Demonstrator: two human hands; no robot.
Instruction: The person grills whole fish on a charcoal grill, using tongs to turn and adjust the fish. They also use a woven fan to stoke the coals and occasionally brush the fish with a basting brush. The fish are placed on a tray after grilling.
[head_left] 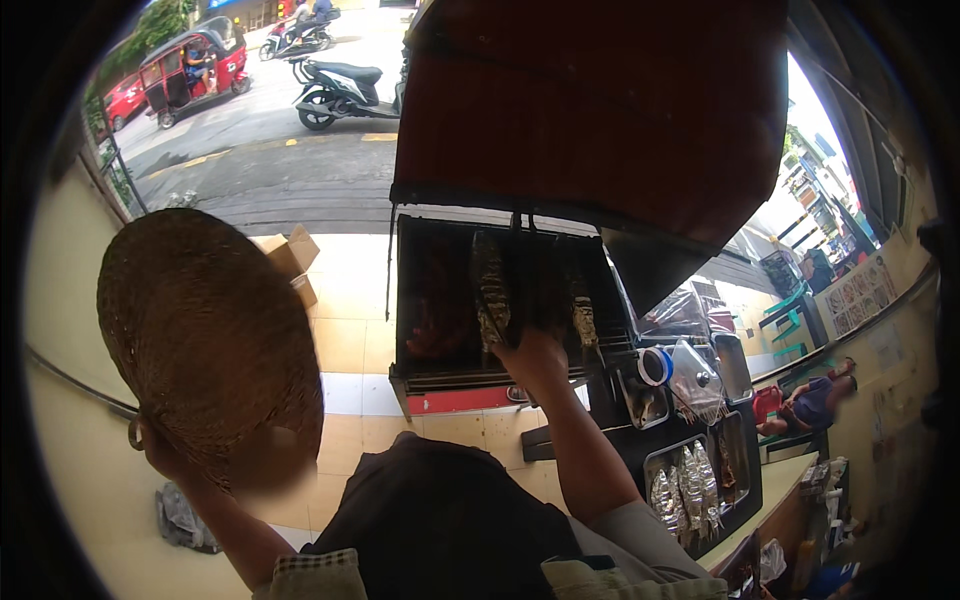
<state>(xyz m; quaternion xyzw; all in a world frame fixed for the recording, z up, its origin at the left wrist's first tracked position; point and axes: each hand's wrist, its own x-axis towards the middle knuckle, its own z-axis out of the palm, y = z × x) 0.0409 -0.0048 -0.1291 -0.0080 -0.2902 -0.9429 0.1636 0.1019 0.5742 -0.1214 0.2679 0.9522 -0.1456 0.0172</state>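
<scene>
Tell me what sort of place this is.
Likely a street-side grill stall. A charcoal grill under a red hood faces the road, the left hand holds a woven fan, and foil-wrapped food fills trays beside it.

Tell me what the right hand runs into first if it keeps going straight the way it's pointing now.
The right hand points up and away over the grill. First in its line is probably the foil-wrapped skewer lying on the grate just ahead of its fingers; depth is unclear, so it may already touch.
</scene>
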